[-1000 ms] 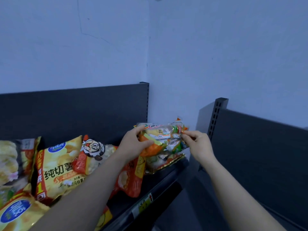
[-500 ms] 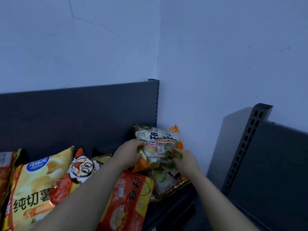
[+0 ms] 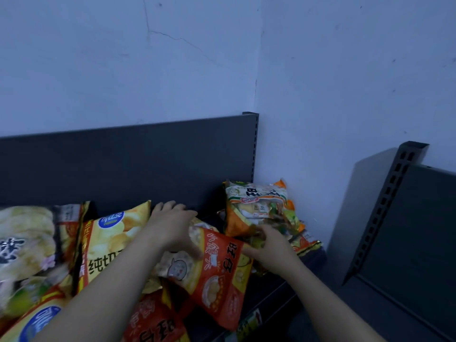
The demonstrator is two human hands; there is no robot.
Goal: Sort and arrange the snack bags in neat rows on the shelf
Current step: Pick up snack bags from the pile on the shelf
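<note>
Gripping the red bag (image 3: 217,275), left hand (image 3: 172,225) curls; right hand (image 3: 269,253), fingers hidden, unclear.

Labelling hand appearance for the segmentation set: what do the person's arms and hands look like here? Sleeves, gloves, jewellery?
Left hand and right hand are bare, with no gloves, rings, watch or bracelet visible. Left forearm and right forearm are uncovered down to the frame edge, with no sleeve in view. No markings show, though the picture is dim.
</note>
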